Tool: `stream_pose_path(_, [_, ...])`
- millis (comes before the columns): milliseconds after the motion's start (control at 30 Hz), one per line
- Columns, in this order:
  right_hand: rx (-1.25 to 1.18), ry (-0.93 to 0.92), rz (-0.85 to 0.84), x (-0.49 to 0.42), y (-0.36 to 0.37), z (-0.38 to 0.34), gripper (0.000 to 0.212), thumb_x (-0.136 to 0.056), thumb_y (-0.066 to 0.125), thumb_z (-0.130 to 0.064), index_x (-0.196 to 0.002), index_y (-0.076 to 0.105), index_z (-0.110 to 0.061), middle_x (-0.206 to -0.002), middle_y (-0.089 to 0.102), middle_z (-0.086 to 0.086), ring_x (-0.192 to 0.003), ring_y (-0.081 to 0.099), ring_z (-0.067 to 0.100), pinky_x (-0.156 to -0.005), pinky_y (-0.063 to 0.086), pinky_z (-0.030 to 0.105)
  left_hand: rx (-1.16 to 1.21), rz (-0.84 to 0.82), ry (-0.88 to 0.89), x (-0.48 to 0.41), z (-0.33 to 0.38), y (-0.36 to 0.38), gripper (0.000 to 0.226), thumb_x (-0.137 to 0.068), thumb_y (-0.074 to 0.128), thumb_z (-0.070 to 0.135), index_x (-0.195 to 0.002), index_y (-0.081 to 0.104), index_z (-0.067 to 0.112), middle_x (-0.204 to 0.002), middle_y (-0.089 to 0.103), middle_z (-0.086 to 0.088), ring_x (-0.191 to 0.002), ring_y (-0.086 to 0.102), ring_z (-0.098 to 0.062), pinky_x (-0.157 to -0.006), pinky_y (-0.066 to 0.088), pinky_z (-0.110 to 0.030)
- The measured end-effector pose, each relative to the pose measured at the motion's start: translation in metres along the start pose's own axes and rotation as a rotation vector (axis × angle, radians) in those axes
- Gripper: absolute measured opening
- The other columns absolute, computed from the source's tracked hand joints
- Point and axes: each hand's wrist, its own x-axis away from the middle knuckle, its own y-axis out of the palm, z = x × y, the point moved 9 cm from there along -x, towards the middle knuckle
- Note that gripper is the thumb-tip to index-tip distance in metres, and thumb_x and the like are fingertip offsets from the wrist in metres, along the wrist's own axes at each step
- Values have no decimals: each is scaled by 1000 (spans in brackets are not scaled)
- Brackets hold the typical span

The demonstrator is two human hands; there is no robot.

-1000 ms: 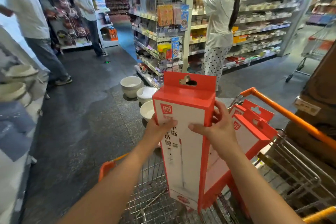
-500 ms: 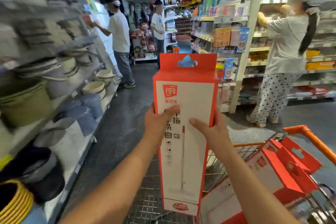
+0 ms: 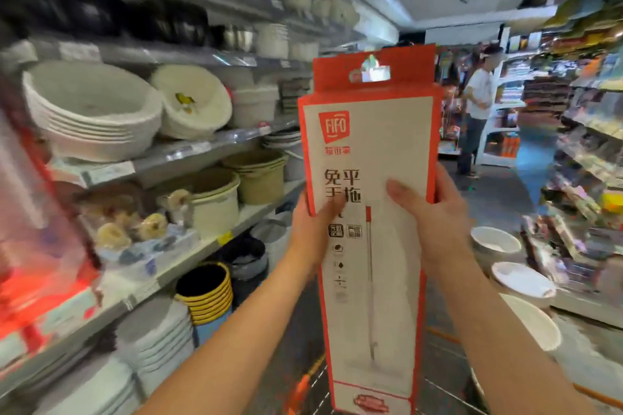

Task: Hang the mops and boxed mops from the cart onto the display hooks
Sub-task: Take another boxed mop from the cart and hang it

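I hold a tall red-and-white boxed mop (image 3: 369, 158) upright in front of me, its red hang tab with a cut-out hole at the top. My left hand (image 3: 312, 222) grips the box's left edge, thumb across the printed front. My right hand (image 3: 435, 209) grips the right edge, thumb lying on the white panel. The wire cart (image 3: 310, 387) with its orange trim shows only as a sliver below the box. No display hooks are visible.
Shelves on the left carry stacked white basins (image 3: 91, 111), beige buckets (image 3: 256, 172) and yellow-rimmed tubs (image 3: 205, 290). White bowls (image 3: 522, 280) sit on the floor at right beside more shelving. A person (image 3: 477, 111) stands down the aisle.
My view has swung left towards the basin shelves. The box has come up and closer, still held in both hands. The other boxes in the cart have dropped out of sight.
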Motion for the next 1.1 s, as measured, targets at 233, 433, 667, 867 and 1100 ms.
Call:
stream_pose_path(233, [-134, 41, -227, 36, 120, -20, 42, -69, 78, -18, -108, 64, -23, -99, 73, -2, -93, 71, 19, -79, 57, 37, -50, 212, 104, 45, 91, -99, 49, -68, 73, 29, -111, 59, 8, -96, 75, -5, -87, 71, -22, -67, 55, -27])
stream_pose_path(433, [-108, 73, -493, 102, 231, -33, 75, -57, 78, -42, -126, 56, -22, -116, 68, -3, -105, 66, 15, -87, 54, 36, -82, 426, 186, 116, 178, -189, 38, -70, 67, 20, -106, 60, 9, -89, 75, -3, -78, 71, -16, -63, 56, -27])
stream_pose_path(667, [-320, 168, -641, 225, 354, -50, 32, -84, 65, -8, -114, 59, -17, -98, 70, -6, -81, 70, 3, -58, 53, 15, -235, 655, 224, 237, 271, -295, 25, -84, 65, 9, -109, 61, 7, -88, 75, -5, -76, 71, -19, -63, 57, -29])
stream_pose_path(867, [-431, 189, -807, 320, 457, -86, 37, -73, 76, -17, -109, 65, -19, -100, 74, -1, -89, 71, 15, -73, 58, 26, -304, 873, 312, 339, 352, -368, 26, -88, 60, 5, -114, 59, 3, -95, 72, -9, -77, 70, -17, -63, 56, -26])
stream_pose_path(1100, [-600, 284, -968, 404, 547, -109, 27, -80, 69, 0, -103, 65, -14, -86, 75, -7, -79, 70, 7, -68, 54, 19, -407, 1036, 376, 422, 419, -425, 26, -89, 61, 10, -114, 61, 3, -96, 73, -10, -79, 70, -19, -62, 55, -25])
